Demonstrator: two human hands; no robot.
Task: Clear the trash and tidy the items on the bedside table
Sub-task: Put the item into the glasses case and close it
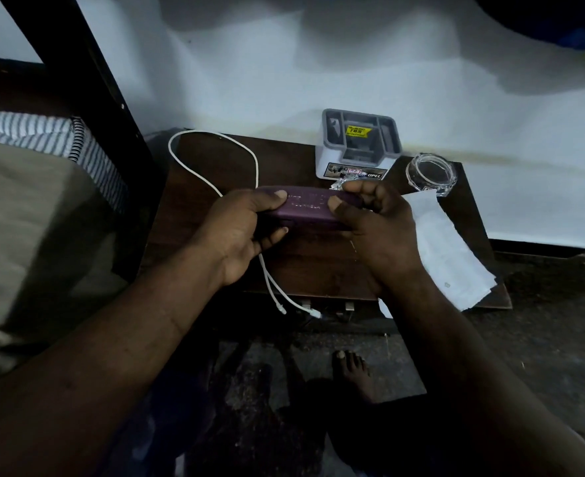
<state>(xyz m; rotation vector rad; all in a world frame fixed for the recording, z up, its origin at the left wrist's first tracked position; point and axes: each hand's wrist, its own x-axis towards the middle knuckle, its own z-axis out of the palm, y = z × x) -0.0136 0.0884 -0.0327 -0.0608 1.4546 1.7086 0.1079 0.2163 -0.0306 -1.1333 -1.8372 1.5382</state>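
We grip the case (304, 208) just above the table (201, 180), left hand (246, 228) curled round one end, right hand (377, 232) round the other, cable (249, 156) and paper (449, 249) lying on it.

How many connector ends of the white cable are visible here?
2. Both hang over the front edge of the table, below the left hand: the left connector and the right connector beside it. More may be hidden.

Dim light: a dark wooden bedside table (212, 160) against a white wall (318, 63), a black bed frame (88, 74) and striped bedding (43, 132) at left, dark speckled floor (542, 321) below.
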